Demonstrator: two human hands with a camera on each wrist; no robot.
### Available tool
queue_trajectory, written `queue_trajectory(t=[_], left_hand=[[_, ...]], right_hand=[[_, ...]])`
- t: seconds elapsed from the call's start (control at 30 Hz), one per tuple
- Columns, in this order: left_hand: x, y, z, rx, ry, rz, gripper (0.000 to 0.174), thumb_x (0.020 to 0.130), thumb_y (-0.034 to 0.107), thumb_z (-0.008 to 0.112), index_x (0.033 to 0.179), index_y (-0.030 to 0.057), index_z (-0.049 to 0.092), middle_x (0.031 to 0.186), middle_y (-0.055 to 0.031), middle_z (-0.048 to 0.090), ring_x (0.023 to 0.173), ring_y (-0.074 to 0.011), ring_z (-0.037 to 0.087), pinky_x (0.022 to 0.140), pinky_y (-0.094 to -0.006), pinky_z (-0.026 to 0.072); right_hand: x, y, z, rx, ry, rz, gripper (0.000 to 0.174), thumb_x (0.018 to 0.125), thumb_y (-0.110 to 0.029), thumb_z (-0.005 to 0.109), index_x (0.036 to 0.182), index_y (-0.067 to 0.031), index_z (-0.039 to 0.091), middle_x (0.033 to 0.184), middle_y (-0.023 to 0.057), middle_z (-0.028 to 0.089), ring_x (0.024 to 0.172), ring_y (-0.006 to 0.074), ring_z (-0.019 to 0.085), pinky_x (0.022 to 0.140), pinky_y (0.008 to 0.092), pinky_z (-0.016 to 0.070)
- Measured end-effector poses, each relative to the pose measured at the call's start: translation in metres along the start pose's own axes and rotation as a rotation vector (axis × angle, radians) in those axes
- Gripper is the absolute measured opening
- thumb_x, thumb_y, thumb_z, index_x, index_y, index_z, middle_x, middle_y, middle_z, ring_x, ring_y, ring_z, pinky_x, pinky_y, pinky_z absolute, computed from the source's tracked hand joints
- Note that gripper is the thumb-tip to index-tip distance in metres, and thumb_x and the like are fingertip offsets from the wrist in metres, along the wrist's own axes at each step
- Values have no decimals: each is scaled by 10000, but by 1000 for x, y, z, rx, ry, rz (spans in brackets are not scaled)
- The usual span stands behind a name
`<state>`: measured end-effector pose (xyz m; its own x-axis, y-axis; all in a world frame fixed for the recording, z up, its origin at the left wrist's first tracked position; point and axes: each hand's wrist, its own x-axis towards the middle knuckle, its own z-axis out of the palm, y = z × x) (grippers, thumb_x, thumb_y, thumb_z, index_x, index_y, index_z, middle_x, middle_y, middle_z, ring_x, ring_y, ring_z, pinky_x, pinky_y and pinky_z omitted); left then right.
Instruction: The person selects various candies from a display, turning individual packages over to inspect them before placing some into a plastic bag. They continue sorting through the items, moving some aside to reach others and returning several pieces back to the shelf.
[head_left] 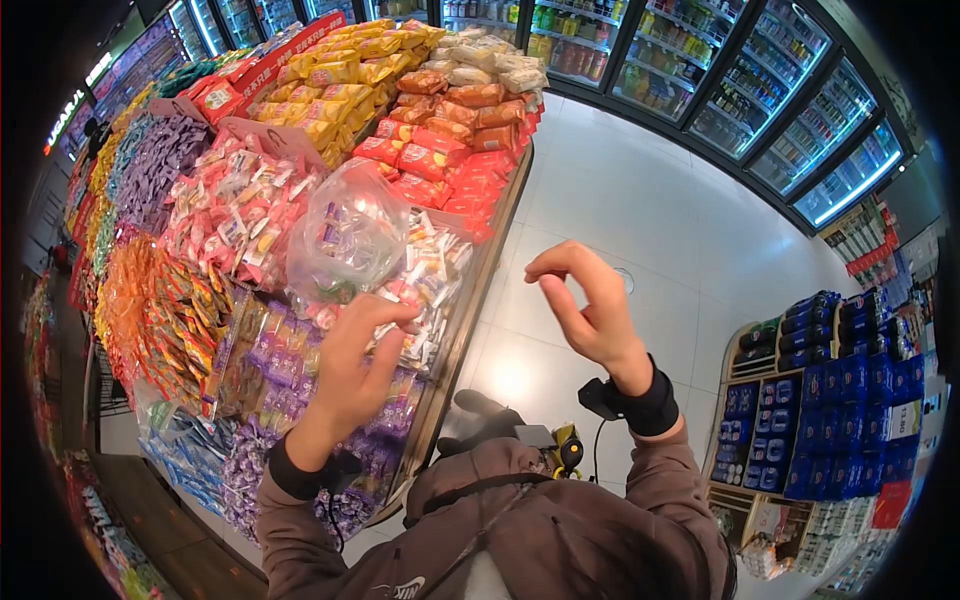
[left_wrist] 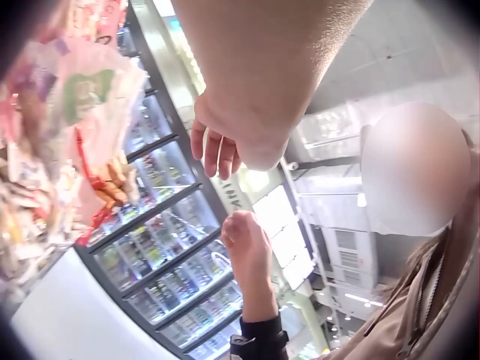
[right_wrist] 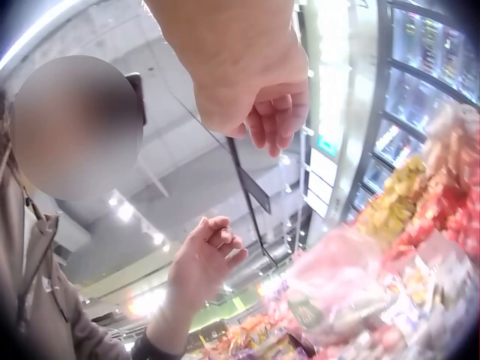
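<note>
My left hand [head_left: 352, 365] is raised over the edge of a sweets display, fingers loosely bent and nothing in them. Just beyond it, a clear plastic bag [head_left: 352, 232] lies on the heaps, with a few wrapped pieces showing through. My right hand [head_left: 592, 308] hovers over the floor beyond the display's rim, its fingers also loosely curled and holding nothing. In the right wrist view the bag [right_wrist: 337, 274] shows a green print. White-wrapped sweets [head_left: 432, 265] and purple packets [head_left: 285, 340] lie nearest my left hand.
Red packs [head_left: 425, 160], orange packs [head_left: 478, 96] and yellow packs [head_left: 340, 75] fill the display's far end. A wooden rim [head_left: 490, 250] edges it. Glass-door drink fridges [head_left: 690, 70] line the back. Blue drink packs [head_left: 850, 400] are stacked at the right beyond the tiled floor [head_left: 640, 190].
</note>
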<state>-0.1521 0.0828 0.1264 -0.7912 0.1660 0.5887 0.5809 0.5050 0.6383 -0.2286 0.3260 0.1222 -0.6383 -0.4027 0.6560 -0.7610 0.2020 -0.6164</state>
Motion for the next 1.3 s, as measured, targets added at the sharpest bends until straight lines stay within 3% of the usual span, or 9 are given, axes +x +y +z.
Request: queue_trajectory(t=[0.07, 0.2, 0.33, 0.43, 0.7, 1.3], left_hand=[[-21, -25, 13, 71, -42, -193, 137, 815, 56, 530, 943, 18, 562, 817, -121, 575, 758, -261, 554, 688, -327, 422], [-45, -51, 15, 101, -40, -357, 151, 803, 51, 545, 946, 4, 552, 825, -123, 572, 783, -268, 555, 706, -325, 427], [-69, -70, 11, 235, -33, -372, 180, 787, 59, 560, 959, 9, 552, 835, -134, 570, 803, -287, 556, 722, -343, 430], [-87, -80, 5, 334, -72, -430, 207, 781, 68, 571, 979, 12, 549, 858, -142, 574, 832, -304, 554, 751, -361, 424], [-110, -93, 1, 281, -41, -619, 242, 779, 78, 581, 1010, 17, 542, 969, -143, 567, 928, -312, 532, 808, -362, 415], [-110, -102, -14, 170, 2, -761, 216, 796, 88, 567, 989, -7, 544, 957, -157, 563, 902, -317, 541, 787, -348, 422]], right_hand=[[-8, 28, 30, 34, -78, 106, 92, 815, -77, 543, 886, -20, 557, 798, 91, 573, 655, 194, 554, 571, 287, 438], [-14, 51, 71, 82, -208, 213, 97, 822, -94, 540, 895, -30, 542, 806, 100, 565, 667, 224, 559, 583, 309, 444], [-7, 54, 90, 67, -279, 174, 85, 820, -98, 536, 874, -33, 529, 792, 120, 555, 687, 267, 555, 612, 340, 444], [-4, 64, 99, 74, -281, 166, 116, 813, -71, 558, 920, -28, 567, 829, 98, 578, 668, 215, 558, 584, 294, 449], [10, 77, 124, 100, -302, 216, 96, 827, -89, 538, 906, -36, 543, 852, 107, 574, 750, 261, 572, 638, 321, 457], [91, 91, 185, 141, -270, -165, 137, 783, -23, 523, 919, -34, 528, 865, 116, 547, 860, 292, 522, 738, 364, 422]])
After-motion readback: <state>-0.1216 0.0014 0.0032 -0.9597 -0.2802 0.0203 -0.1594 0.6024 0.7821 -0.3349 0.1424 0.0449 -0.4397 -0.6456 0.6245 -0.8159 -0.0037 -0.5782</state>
